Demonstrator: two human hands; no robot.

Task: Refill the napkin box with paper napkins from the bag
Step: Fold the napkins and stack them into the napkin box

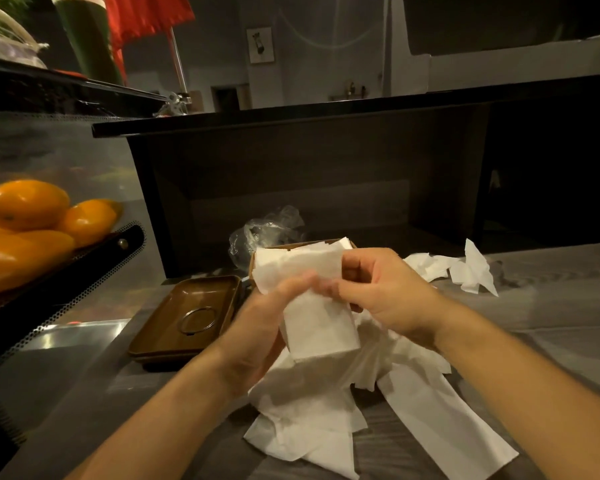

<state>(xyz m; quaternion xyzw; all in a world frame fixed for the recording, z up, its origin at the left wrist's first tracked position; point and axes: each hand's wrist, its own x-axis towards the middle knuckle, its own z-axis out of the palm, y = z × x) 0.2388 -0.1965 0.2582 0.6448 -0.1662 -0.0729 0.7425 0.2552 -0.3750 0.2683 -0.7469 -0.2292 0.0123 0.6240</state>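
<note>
I am holding a stack of folded paper napkins (321, 327) in the middle of the frame with both hands. My left hand (257, 323) is wrapped round the left side of the stack, and the fingers (293, 284) of that hand are blurry where they press on the top napkin. My right hand (385, 292) is curled and pinches the top of the stack. Just behind my hands sits the brown napkin box (253, 268), and white napkins already stick out of its top, so I think some of the job is done. I cannot tell how full the box is, because my hands and the napkins hide most of it. A lot is still left, I think: a big messy pile of loose napkins (312, 417) lies under my hands at the bottom middle, and a few more crumpled napkins (465, 271) lie to the right. The clear plastic bag (267, 230) sits behind the box and looks crumpled and flat. To the left of the box is a brown tray (187, 317) with a metal ring (198, 318) lying in it. All of this rests on a grey surface (551, 306) with a wood pattern. At the far left there is a dark basket (84, 268) with small holes, full of oranges (28, 206). Behind it all is a dark counter (309, 161), and the room past it is dim, with a red cloth (146, 15) at the upper left.
</note>
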